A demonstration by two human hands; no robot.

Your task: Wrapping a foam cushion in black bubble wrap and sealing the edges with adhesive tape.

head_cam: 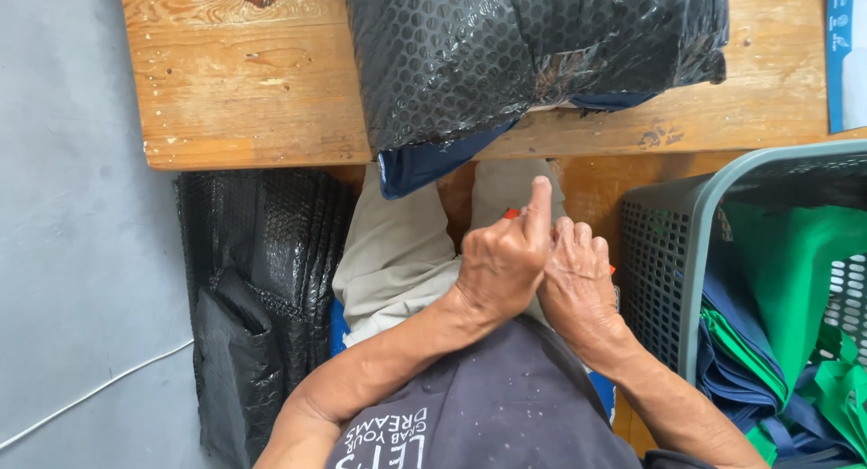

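Observation:
My left hand [502, 260] and my right hand [580, 279] meet over my lap, below the edge of a wooden table [244, 81]. Both close around a small orange thing [511, 213], of which only a sliver shows between the fingers; I cannot tell what it is. The left forefinger points up toward the table. On the table lies a parcel wrapped in black bubble wrap [506, 54], with dark blue fabric [424, 162] sticking out of its near end over the table edge.
A grey plastic basket [664, 252] stands at my right, holding green and blue fabric bags [786, 279]. A stack of black bubble-wrap sheets [257, 279] lies on the grey floor at my left. A white cable [90, 392] runs across the floor.

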